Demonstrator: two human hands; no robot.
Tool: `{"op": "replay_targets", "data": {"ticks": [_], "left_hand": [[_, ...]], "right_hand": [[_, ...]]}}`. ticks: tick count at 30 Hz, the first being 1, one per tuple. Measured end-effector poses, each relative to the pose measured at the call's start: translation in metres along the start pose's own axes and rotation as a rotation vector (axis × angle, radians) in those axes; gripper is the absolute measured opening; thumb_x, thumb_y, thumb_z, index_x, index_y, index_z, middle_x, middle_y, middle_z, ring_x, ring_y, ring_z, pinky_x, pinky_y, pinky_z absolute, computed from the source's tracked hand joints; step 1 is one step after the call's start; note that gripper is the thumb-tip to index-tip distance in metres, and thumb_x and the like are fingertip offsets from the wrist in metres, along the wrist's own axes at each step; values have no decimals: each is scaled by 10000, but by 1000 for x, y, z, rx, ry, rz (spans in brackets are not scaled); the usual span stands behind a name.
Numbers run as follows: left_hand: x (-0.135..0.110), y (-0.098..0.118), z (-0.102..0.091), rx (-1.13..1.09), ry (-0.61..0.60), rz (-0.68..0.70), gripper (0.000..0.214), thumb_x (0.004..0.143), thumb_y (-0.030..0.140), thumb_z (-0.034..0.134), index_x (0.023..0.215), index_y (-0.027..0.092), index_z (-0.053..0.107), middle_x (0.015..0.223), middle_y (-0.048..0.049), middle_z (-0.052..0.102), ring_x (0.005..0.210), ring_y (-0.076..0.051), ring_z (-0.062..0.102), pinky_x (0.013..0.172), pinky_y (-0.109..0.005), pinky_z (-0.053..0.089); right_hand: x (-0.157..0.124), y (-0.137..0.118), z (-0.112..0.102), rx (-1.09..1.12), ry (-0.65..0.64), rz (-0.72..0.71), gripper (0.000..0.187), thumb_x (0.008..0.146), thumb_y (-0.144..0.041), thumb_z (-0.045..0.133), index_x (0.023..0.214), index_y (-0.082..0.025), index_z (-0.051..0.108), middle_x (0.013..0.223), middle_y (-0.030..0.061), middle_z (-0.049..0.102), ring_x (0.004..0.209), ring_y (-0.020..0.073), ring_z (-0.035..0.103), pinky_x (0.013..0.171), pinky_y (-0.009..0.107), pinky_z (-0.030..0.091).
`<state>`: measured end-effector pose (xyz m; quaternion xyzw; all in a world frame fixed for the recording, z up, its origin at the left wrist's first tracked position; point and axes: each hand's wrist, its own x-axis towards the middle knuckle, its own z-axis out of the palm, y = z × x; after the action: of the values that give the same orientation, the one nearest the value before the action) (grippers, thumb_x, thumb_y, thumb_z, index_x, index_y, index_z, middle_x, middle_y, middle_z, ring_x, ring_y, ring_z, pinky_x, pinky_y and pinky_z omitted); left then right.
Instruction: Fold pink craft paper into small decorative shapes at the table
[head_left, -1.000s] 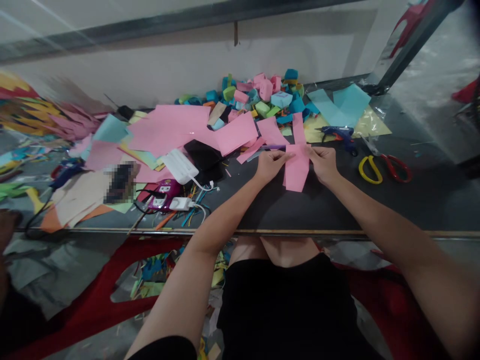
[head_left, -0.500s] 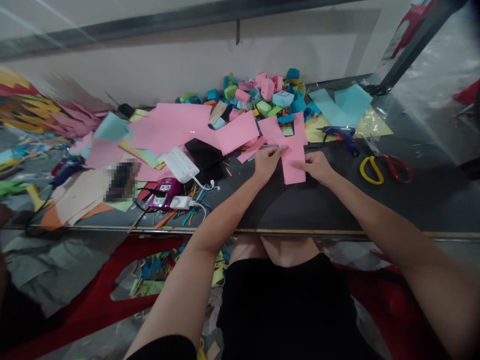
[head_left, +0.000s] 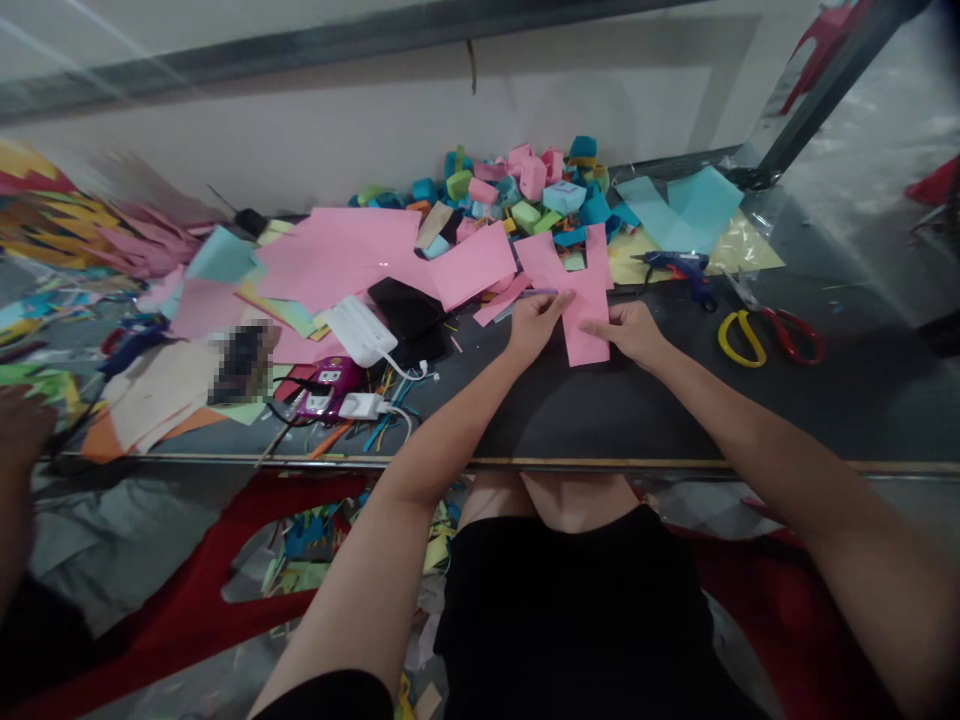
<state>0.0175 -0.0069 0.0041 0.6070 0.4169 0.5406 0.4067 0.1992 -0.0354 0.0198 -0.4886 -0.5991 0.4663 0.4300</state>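
Between my two hands is a piece of pink paper, held up over the dark table. My left hand pinches its left edge. On the right edge, my right hand grips it with the thumb across the front. More pink paper lies just behind, with a narrow strip of it reaching up on the right. To the right of my hands rest a blue glue gun and scissors with one yellow and one red handle.
Folded paper pieces are heaped against the wall. Pink sheets, a white power bank and a purple power strip with cables lie to the left. Another person's hand is at the left edge.
The other person's hand has come further into view at the left edge. My hands and the pink paper have hardly moved.
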Motion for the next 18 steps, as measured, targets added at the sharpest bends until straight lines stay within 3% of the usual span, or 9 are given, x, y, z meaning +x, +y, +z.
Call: {"op": "replay_targets", "data": {"ticks": [4, 11, 18], "left_hand": [[-1, 3, 1, 58, -141, -37, 696, 738, 757, 704, 493, 195, 376, 545, 46, 299, 535, -76, 244, 519, -292, 173], [0, 5, 0, 171, 53, -14, 743, 759, 740, 700, 472, 204, 272, 508, 61, 221, 529, -82, 200, 522, -303, 131], [1, 2, 2, 179, 92, -9, 720, 777, 682, 732, 456, 204, 299, 497, 59, 237, 522, -87, 213, 519, -306, 141]], "right_hand": [[2, 1, 0, 33, 2, -2, 496, 537, -658, 893, 694, -202, 781, 738, 40, 778, 717, 208, 724, 662, 340, 617], [0, -8, -3, -19, -214, 139, 472, 536, -533, 936, 738, -132, 790, 606, 76, 733, 538, 158, 673, 502, 260, 541], [1, -10, -3, -25, -224, 158, 422, 544, -483, 941, 697, -130, 768, 588, 90, 722, 517, 158, 665, 503, 276, 547]]}}
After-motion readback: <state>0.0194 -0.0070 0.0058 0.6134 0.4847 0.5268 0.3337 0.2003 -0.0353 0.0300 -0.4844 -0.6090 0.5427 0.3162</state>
